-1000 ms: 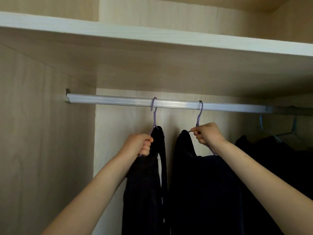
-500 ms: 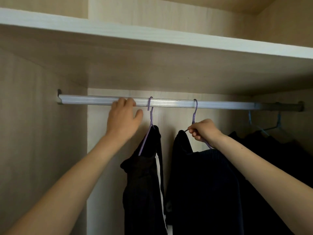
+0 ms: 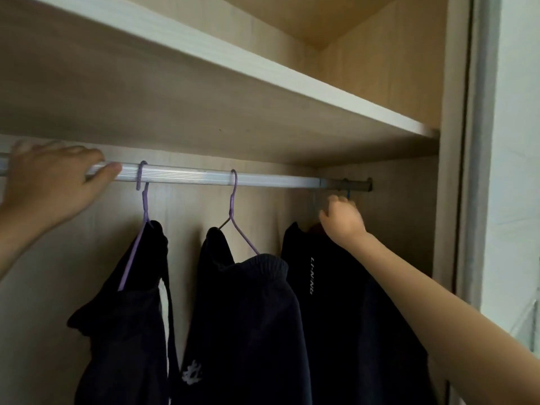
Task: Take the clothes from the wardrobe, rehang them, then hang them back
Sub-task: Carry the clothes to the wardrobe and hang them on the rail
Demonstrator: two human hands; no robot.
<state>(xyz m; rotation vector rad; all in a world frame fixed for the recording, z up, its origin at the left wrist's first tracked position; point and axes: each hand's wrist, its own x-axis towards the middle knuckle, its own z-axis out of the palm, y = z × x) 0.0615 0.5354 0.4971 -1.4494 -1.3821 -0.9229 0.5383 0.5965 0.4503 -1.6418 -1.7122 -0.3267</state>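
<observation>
A silver rail (image 3: 263, 179) runs across the wardrobe under a shelf. Three dark garments hang from it: the left one (image 3: 125, 331) on a purple hanger (image 3: 144, 203), the middle one (image 3: 248, 317) on a second purple hanger (image 3: 233, 200), and the right one (image 3: 327, 287), with white lettering, on a blue hanger (image 3: 347, 194). My left hand (image 3: 49, 182) grips the rail just left of the first purple hook, thumb underneath. My right hand (image 3: 342, 220) is at the far right, fingers curled around the neck of the blue hanger, which it mostly hides.
A pale wooden shelf (image 3: 263, 68) sits close above the rail. The wardrobe's right side panel (image 3: 450, 171) stands just beyond my right hand, with a white wall (image 3: 517, 141) past it. The wooden back panel shows between the garments.
My right hand left the middle purple hanger and moved right to the blue hanger. My left hand slid left along the rail and closed on it. The view swung right.
</observation>
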